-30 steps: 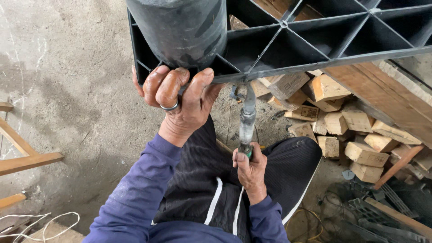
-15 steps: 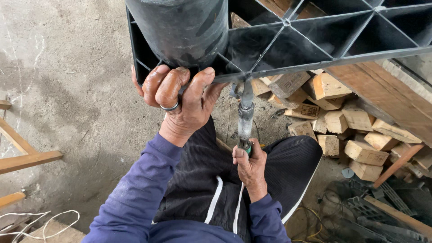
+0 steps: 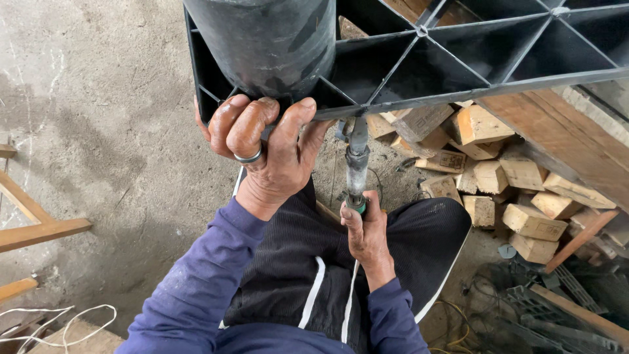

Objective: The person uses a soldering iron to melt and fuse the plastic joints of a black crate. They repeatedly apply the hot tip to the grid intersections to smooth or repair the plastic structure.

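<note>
A black plastic pallet (image 3: 458, 59) with ribbed cells and a round black leg (image 3: 268, 39) fills the top of the view, its underside turned toward me. My left hand (image 3: 268, 147), a ring on one finger, grips the pallet's lower edge just below the leg. My right hand (image 3: 367, 233) is closed around the handle of a grey tool with a green collar (image 3: 357, 167). The tool points up, and its tip meets the pallet's edge right of my left hand.
A pile of cut wooden blocks (image 3: 498, 177) lies on the concrete floor at right, beside a long plank (image 3: 563, 144). Wooden frame pieces (image 3: 33, 229) stand at left. White cord (image 3: 52, 321) lies at lower left, tangled wires and scrap (image 3: 524, 308) at lower right.
Nothing has clearly changed; both hands keep the same hold and the tool stays against the pallet's edge.
</note>
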